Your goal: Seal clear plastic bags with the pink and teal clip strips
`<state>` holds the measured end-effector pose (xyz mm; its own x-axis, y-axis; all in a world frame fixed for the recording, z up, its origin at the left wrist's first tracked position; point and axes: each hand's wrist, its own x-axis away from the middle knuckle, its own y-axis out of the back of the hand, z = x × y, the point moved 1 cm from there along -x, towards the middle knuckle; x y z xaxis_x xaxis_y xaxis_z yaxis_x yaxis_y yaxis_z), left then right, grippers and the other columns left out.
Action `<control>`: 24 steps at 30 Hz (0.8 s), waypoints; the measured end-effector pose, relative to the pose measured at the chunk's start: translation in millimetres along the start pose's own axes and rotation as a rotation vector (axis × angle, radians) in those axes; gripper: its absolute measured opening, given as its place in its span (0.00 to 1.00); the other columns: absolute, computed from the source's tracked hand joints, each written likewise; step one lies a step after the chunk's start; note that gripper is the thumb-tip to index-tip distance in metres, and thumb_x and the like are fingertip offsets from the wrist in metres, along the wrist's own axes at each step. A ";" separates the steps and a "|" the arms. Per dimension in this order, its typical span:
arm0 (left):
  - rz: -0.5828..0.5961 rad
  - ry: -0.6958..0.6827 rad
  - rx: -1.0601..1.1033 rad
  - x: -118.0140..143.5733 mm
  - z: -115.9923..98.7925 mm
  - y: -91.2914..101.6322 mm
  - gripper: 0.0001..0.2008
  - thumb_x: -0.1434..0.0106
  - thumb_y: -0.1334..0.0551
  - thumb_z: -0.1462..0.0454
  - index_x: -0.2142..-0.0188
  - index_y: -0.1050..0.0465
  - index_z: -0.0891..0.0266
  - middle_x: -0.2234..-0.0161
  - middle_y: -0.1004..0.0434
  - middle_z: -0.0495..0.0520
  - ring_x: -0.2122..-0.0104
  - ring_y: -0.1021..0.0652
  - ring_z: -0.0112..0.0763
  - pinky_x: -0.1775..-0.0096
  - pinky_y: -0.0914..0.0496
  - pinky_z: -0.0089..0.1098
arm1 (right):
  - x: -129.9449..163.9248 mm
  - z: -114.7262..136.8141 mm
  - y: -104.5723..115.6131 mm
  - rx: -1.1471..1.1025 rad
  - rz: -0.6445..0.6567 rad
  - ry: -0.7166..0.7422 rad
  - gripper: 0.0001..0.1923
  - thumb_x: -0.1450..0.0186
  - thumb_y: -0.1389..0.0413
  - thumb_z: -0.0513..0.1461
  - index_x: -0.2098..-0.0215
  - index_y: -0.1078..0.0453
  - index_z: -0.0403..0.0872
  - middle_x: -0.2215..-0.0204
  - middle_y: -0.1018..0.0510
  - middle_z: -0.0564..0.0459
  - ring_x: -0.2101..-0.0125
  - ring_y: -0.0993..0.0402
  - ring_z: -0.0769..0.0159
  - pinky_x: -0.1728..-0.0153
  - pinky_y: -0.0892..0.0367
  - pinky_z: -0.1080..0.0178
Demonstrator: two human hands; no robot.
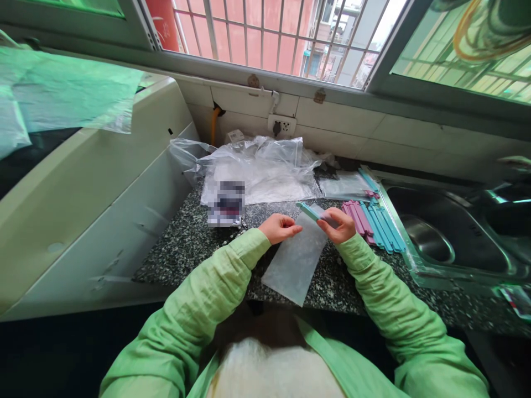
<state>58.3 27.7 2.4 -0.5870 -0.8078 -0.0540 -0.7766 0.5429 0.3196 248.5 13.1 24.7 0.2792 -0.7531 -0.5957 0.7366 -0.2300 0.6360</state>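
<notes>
Right hand pinches teal clip; left hand curled at bag

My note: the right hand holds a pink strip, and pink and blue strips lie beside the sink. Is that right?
Not quite: in the head view, the right hand holds a blue strip, not a pink one. The pink strips and blue strips do lie beside the sink.
</notes>
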 end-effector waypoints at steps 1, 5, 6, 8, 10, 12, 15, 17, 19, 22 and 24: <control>-0.002 -0.006 0.007 -0.1 -0.1 -0.1 0.19 0.49 0.45 0.52 0.85 0.42 0.65 0.87 0.49 0.43 0.83 0.46 0.18 0.80 0.51 0.24 | 0.0 1.8 -0.9 -0.007 0.007 0.007 0.09 0.45 0.47 0.40 0.81 0.38 0.45 0.82 0.36 0.55 0.79 0.40 0.71 0.77 0.42 0.66; -0.010 -0.016 0.046 -0.1 -1.7 -0.3 0.19 0.49 0.45 0.52 0.85 0.43 0.65 0.86 0.51 0.42 0.83 0.47 0.18 0.80 0.51 0.24 | 1.0 6.0 -4.8 -0.013 0.031 0.023 0.09 0.45 0.47 0.40 0.80 0.38 0.45 0.81 0.35 0.54 0.79 0.39 0.71 0.77 0.41 0.66; -0.012 -0.010 0.048 0.1 -2.4 -0.3 0.19 0.49 0.45 0.52 0.85 0.42 0.65 0.86 0.51 0.42 0.83 0.47 0.18 0.80 0.51 0.24 | 1.3 6.2 -5.5 -0.012 0.033 0.021 0.09 0.45 0.47 0.40 0.80 0.38 0.45 0.81 0.35 0.54 0.79 0.39 0.70 0.77 0.41 0.66; -0.018 0.005 0.043 0.4 -3.7 -0.3 0.19 0.49 0.45 0.52 0.84 0.40 0.66 0.87 0.49 0.43 0.84 0.46 0.18 0.80 0.50 0.24 | 1.5 5.9 -6.3 -0.009 0.033 0.017 0.09 0.45 0.47 0.40 0.80 0.38 0.46 0.81 0.35 0.54 0.79 0.39 0.70 0.76 0.41 0.66; -0.022 0.013 0.036 0.6 -4.7 -0.1 0.18 0.49 0.45 0.53 0.84 0.38 0.66 0.87 0.47 0.43 0.84 0.45 0.18 0.80 0.50 0.24 | 1.1 5.2 -6.4 -0.004 0.032 0.025 0.09 0.45 0.47 0.40 0.81 0.38 0.46 0.82 0.34 0.53 0.79 0.39 0.70 0.76 0.41 0.65; -0.024 0.014 0.029 0.4 -5.0 -0.1 0.18 0.49 0.45 0.53 0.84 0.38 0.66 0.87 0.46 0.43 0.84 0.44 0.18 0.80 0.49 0.24 | 0.4 4.6 -6.3 0.011 0.027 0.037 0.09 0.45 0.47 0.40 0.81 0.38 0.46 0.82 0.34 0.53 0.79 0.38 0.70 0.76 0.41 0.65; -0.029 0.007 0.013 -0.2 -4.3 -0.1 0.17 0.50 0.45 0.54 0.85 0.39 0.66 0.87 0.45 0.43 0.84 0.44 0.18 0.80 0.48 0.24 | -0.5 3.9 -6.4 0.039 0.014 0.038 0.10 0.45 0.47 0.40 0.81 0.38 0.46 0.82 0.34 0.53 0.79 0.38 0.69 0.76 0.41 0.65; -0.036 0.006 0.006 -0.7 -3.4 -0.1 0.17 0.50 0.44 0.54 0.85 0.39 0.66 0.87 0.45 0.43 0.83 0.43 0.18 0.80 0.48 0.24 | -0.5 3.7 -6.7 0.045 0.015 0.030 0.10 0.45 0.48 0.40 0.81 0.38 0.46 0.82 0.34 0.53 0.79 0.39 0.69 0.76 0.41 0.65; -0.031 0.011 0.006 -1.0 -2.5 0.0 0.17 0.50 0.44 0.55 0.85 0.39 0.66 0.87 0.44 0.44 0.83 0.43 0.18 0.80 0.47 0.24 | -0.2 3.4 -7.1 0.035 0.027 0.026 0.10 0.45 0.48 0.41 0.81 0.38 0.46 0.82 0.34 0.53 0.79 0.39 0.69 0.76 0.42 0.65; -0.007 0.016 0.005 -0.9 -2.0 0.3 0.17 0.49 0.45 0.54 0.84 0.38 0.66 0.86 0.43 0.44 0.83 0.42 0.18 0.79 0.47 0.24 | 0.4 3.1 -7.3 0.002 0.050 0.025 0.10 0.44 0.48 0.41 0.81 0.38 0.45 0.82 0.35 0.53 0.79 0.39 0.70 0.77 0.42 0.65; -0.004 0.016 0.004 -0.5 -2.5 0.8 0.18 0.50 0.44 0.53 0.85 0.39 0.66 0.87 0.45 0.44 0.83 0.43 0.18 0.80 0.48 0.24 | 0.6 3.6 -7.2 -0.028 0.066 0.017 0.10 0.44 0.48 0.41 0.80 0.37 0.45 0.82 0.35 0.53 0.79 0.39 0.70 0.77 0.42 0.65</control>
<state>58.6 27.9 5.1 -0.5801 -0.8136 -0.0404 -0.7800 0.5405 0.3152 241.1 12.1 21.5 0.3382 -0.7552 -0.5616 0.7332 -0.1627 0.6603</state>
